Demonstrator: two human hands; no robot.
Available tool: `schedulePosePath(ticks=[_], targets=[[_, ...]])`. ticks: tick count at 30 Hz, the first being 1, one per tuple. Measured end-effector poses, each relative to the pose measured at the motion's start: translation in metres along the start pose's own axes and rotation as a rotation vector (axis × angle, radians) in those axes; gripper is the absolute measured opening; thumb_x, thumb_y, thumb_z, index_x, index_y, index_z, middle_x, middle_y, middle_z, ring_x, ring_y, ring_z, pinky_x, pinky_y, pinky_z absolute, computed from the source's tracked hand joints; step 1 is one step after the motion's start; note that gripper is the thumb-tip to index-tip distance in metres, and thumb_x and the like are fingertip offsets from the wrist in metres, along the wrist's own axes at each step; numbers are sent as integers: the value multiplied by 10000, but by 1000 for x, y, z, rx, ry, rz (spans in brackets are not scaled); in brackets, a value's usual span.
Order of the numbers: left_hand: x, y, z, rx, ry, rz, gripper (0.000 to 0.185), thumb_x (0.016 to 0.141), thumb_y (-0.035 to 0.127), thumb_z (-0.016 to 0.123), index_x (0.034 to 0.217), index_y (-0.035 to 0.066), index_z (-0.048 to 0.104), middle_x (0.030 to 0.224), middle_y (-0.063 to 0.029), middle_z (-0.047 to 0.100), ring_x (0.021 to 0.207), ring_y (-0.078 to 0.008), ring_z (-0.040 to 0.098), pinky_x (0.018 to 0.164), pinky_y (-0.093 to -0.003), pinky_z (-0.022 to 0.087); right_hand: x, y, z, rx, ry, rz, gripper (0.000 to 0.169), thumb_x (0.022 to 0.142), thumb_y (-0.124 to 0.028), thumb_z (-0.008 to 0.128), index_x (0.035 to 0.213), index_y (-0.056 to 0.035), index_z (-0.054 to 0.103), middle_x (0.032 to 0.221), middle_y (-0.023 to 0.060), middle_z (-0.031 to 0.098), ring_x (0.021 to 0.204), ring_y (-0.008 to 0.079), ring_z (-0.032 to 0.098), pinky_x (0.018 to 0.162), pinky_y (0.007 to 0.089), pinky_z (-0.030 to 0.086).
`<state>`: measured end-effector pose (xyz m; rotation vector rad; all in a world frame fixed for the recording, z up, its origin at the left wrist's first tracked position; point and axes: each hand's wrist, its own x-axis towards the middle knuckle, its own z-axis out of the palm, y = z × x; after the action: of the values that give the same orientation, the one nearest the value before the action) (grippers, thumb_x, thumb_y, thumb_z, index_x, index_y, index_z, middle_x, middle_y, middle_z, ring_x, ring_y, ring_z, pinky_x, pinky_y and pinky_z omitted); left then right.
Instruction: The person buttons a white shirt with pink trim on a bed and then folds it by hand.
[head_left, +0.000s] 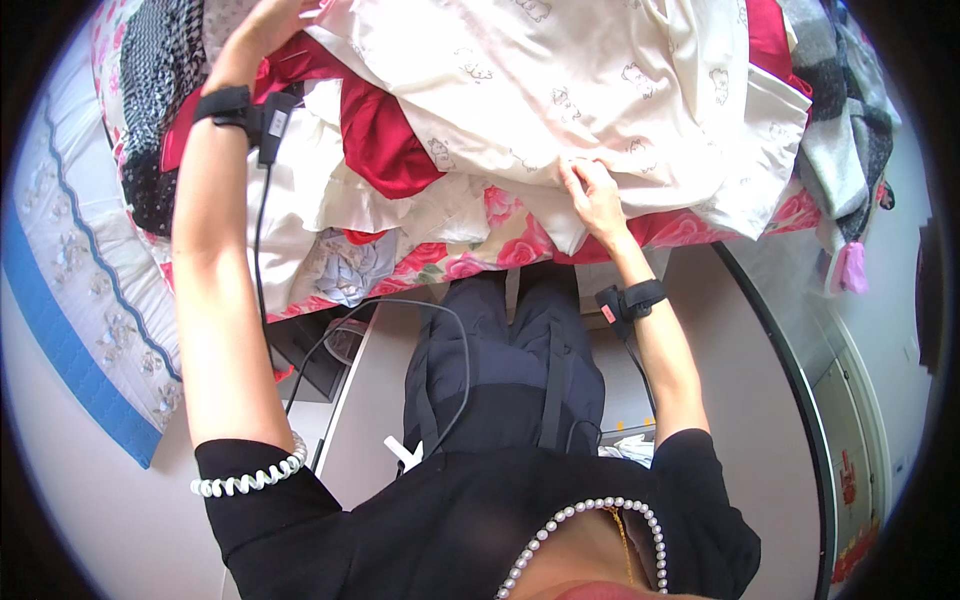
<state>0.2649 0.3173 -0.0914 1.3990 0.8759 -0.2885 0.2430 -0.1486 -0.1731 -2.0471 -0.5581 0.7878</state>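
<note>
A white garment with small line-drawn animals (525, 97) lies spread over a pile of clothes on a rose-patterned cover. My right hand (598, 196) pinches its near edge between thumb and fingers. At the top left, my left hand (279, 21) reaches to the garment's far left edge; its fingertips are partly cut off by the picture's rim, so its grip cannot be told. Dark red cloth (386, 142) shows beneath the printed garment, with white ruffled cloth (352, 199) beside it. Both wrists wear black straps with small cabled devices.
A black-and-white patterned cloth (161, 67) lies at the left, and a grey checked cloth (851, 135) hangs at the right. The rose-patterned cover's edge (517, 251) runs before my legs. Cables loop below my arms. An embroidered white cloth with a blue border (82, 345) is farther left.
</note>
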Motion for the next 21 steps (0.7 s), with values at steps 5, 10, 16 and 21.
schedulePosePath(ticks=[5,10,16,21], targets=[[17,-48,3,100,8,194,221,867,254,674,1017,104,611,876,34,593,809,-75,540,684,-218,421,-2,0,2,-55,26,30,237,803,-184,731,917,-3,628,813,73,576,763,193,496,710,307,436],[13,-51,-8,38,49,347,332,787,25,699,1106,16,608,980,-30,633,900,-118,587,809,-239,463,0,1,3,49,25,101,172,831,-173,682,879,-16,634,829,95,602,778,235,507,733,332,437],[1,-54,-19,-127,80,266,431,785,1,694,1188,-15,542,1057,-79,619,927,-151,599,834,-269,478,0,-4,2,68,-2,181,189,831,-155,692,959,-24,646,922,87,615,827,210,556,763,310,453],[-82,-53,-31,-211,-297,352,511,858,156,659,1295,-17,461,1153,-66,601,1024,-143,593,915,-278,462,-5,-6,-7,42,-51,81,249,742,-132,756,955,-45,662,887,55,613,807,203,550,747,309,461]])
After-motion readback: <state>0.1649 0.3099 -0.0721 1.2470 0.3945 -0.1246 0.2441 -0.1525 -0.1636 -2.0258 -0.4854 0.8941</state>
